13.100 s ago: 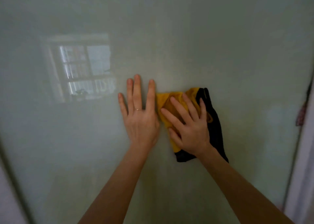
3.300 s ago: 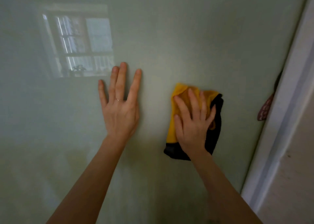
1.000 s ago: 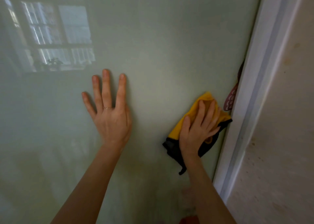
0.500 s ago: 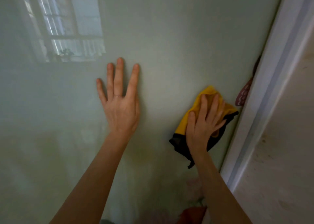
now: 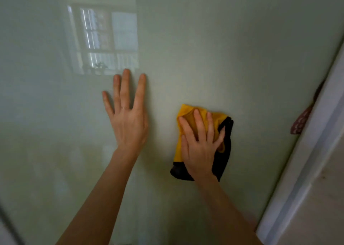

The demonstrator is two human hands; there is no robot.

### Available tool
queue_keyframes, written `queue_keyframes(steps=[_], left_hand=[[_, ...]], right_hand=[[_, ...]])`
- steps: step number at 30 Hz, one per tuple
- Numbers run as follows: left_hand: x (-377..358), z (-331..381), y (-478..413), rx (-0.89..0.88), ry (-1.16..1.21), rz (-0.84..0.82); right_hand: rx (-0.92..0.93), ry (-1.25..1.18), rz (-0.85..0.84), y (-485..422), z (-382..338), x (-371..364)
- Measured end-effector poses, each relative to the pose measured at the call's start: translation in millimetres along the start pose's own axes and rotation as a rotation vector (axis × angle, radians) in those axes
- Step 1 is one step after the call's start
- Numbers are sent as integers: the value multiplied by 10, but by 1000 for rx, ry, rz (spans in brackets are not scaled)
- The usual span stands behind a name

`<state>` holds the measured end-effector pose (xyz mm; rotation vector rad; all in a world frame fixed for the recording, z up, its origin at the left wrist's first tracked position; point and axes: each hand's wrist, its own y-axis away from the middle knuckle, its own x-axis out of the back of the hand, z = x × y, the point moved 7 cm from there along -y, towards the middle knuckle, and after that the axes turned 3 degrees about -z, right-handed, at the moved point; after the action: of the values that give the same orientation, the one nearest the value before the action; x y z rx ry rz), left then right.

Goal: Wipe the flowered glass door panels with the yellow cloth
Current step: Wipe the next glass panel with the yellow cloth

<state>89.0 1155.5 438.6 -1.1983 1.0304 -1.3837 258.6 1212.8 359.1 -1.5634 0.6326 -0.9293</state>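
While left hand (image 5: pixel 128 123) lies flat on glass panel (image 5: pixel 214 45), right hand (image 5: pixel 200 144) outspread upon yellow cloth (image 5: pixel 186 110).

Nothing legible — no words, brands or numbers on the glass door panel (image 5: pixel 214 40) or yellow cloth (image 5: pixel 186 110).

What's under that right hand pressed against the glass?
A yellow cloth with a black edge lies under the right hand, which presses it flat on the glass panel. The cloth's middle and the glass behind it are covered.
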Motion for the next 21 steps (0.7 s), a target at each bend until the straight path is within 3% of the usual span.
queue_keyframes(steps=[2,4,9,13,18,21], left_hand=[[15,-118,22,21,-16,-4],[64,-212,8,14,-33,6],[103,-314,8,-51,-14,-15],[131,-465,19,-47,4,-32],[180,-661,7,-46,1,-34],[203,-734,26,-57,3,-54]], right_hand=[[-201,-7,91,-271,15,48],[-269,-20,162,-567,-175,52],[41,-25,104,-476,-813,-71],[137,9,28,-9,-635,-149],[-263,-13,162,-339,-582,-83],[-235,-28,203,-498,-984,-166]])
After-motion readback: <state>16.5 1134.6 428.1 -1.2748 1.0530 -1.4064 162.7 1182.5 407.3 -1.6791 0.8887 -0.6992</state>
